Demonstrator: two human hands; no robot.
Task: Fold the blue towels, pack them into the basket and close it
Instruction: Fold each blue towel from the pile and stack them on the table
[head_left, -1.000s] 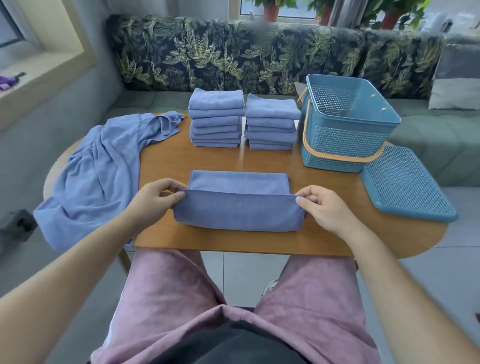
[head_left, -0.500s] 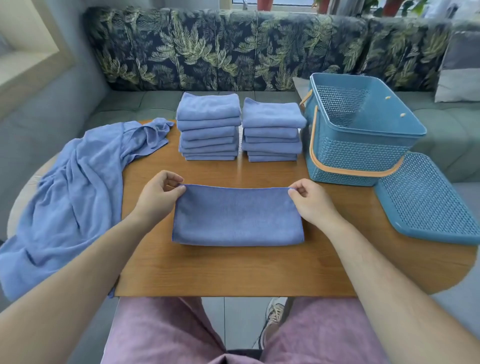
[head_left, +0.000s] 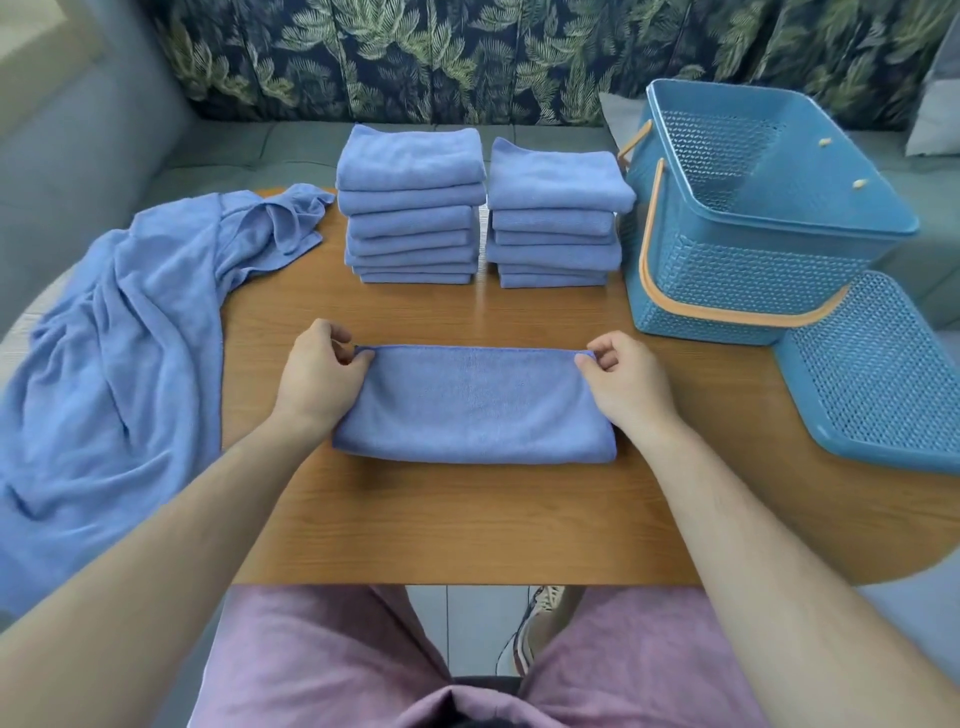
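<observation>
1. The bench (head_left: 467, 519) holds everything; unfolded towels (head_left: 130, 338) drape off its left edge, awaiting folding.
2. The open basket (head_left: 727, 280) stands at right, lid (head_left: 883, 374) beside it, ready for packing.
3. Two folded stacks (head_left: 410, 208) wait behind.
4. Left hand (head_left: 317, 379) and right hand (head_left: 628, 384) pinch the centre towel's (head_left: 472, 405) far corners, likely squaring edges.

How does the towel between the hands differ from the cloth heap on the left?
The towel lies flat, folded into a neat rectangle; the heap is unfolded and wrinkled. The towel rests wholly on the table; the heap hangs over its left edge. The left hand and right hand pinch the towel's far corners; nothing touches the heap. Both are blue.
</observation>
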